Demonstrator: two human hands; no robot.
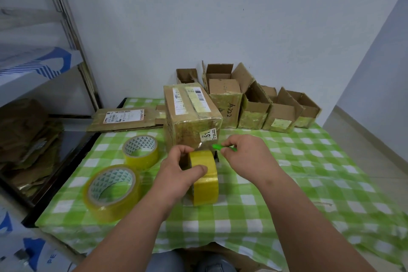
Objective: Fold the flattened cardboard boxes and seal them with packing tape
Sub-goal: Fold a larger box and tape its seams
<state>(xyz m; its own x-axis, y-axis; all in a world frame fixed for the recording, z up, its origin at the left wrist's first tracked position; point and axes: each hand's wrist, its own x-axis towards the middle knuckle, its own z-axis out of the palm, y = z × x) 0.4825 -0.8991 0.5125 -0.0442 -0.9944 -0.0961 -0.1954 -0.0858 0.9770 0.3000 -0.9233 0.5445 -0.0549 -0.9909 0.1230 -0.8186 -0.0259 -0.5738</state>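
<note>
A closed cardboard box (191,115) with shipping labels stands on the green checked tablecloth (287,183). In front of it my left hand (180,172) grips an upright roll of yellow packing tape (205,180), thumb on its outer face. A clear strip of tape (204,144) runs from the roll up to the box's near face. My right hand (247,157) pinches a small green cutter (217,147) at that strip. Two more tape rolls lie flat to the left, one nearer the box (141,151) and one closer to me (111,192).
Several open-topped folded boxes (256,106) line the wall at the back right. A flattened box (125,119) lies at the back left. A pile of flattened cardboard (26,139) sits on a metal shelf unit at the left.
</note>
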